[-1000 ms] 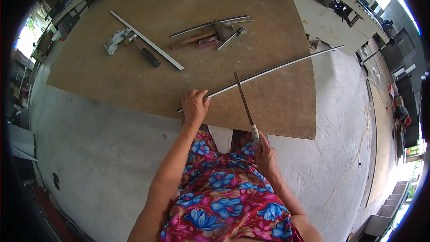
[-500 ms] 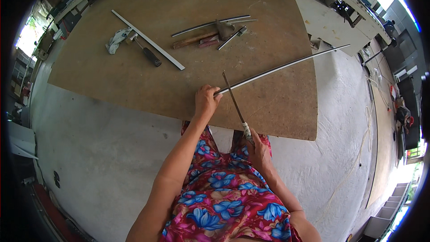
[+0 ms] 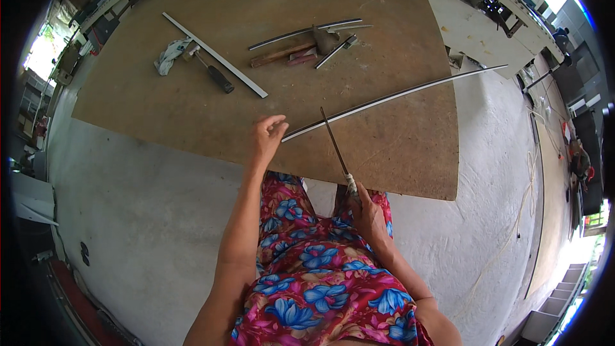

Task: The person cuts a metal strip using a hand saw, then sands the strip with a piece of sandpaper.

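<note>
Pulled leftward, the left hand (image 3: pixel 264 142) has left the strip (image 3: pixel 384 99), fingers parted; it lies unpinned from near the tabletop's (image 3: pixel 410 160) front edge past its right; right hand (image 3: pixel 368 214) clamps the thin-bladed tool (image 3: pixel 334 144).

The right hand (image 3: pixel 369 214) holds a thin tool (image 3: pixel 334 143), the left hand (image 3: pixel 265 140) beside a strip (image 3: pixel 384 100).

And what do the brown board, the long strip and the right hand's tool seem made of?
Brown board: probably wood fibreboard; matt, no clear grain.
Long strip: metal or plastic, I cannot tell; pale face, dark edge.
Tool: blade likely steel, dark and thin; handle in pale wrap, perhaps cloth or tape.
</note>
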### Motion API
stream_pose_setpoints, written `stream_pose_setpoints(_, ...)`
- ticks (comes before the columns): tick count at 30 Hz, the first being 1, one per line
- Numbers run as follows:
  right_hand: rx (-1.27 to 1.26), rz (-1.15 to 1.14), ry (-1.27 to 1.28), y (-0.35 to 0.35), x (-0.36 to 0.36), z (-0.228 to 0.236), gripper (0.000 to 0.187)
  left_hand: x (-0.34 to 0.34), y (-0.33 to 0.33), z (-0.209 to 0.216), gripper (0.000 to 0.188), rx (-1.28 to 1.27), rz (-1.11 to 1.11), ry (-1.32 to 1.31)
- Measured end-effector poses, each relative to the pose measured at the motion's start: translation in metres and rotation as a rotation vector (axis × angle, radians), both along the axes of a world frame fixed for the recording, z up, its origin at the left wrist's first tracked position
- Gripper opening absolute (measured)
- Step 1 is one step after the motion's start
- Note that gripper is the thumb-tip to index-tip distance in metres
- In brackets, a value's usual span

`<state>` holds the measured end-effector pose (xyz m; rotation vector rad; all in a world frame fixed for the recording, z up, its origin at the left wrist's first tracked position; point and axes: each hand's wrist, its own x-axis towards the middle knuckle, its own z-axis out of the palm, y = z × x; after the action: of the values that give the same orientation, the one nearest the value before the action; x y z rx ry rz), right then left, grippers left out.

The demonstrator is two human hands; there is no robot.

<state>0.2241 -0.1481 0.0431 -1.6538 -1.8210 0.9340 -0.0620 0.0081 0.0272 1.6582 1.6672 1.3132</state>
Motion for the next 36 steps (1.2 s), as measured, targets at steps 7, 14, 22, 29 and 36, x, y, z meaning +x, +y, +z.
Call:
stream_pose_setpoints(7, 0.044, -0.004, 0.018, -0.001, 0.000, -0.001, 0.052, 0.010, 0.001, 0.003, 0.016, 0.002, -0.017, 0.137)
stream_pose_setpoints(14, -0.022, -0.001, -0.017, -0.001, -0.001, 0.007, 0.053, 0.003, 0.001, 0.004, 0.018, -0.047, 0.011, 0.048)
stream_pose_setpoints(22, 0.021, -0.008, -0.028, -0.001, 0.001, -0.001, 0.054, 0.061, 0.002, 0.004, 0.028, 0.099, -0.077, 0.415)
stream_pose_setpoints(29, -0.013, 0.022, -0.089, 0.000, -0.001, 0.012, 0.054, 0.076, 0.011, -0.017, 0.014, 0.099, -0.006, 0.476)
stream_pose_setpoints(36, 0.033, 0.045, -0.069, 0.001, -0.004, 0.015, 0.054, 0.083, 0.011, -0.008, 0.010, 0.014, -0.012, 0.565)
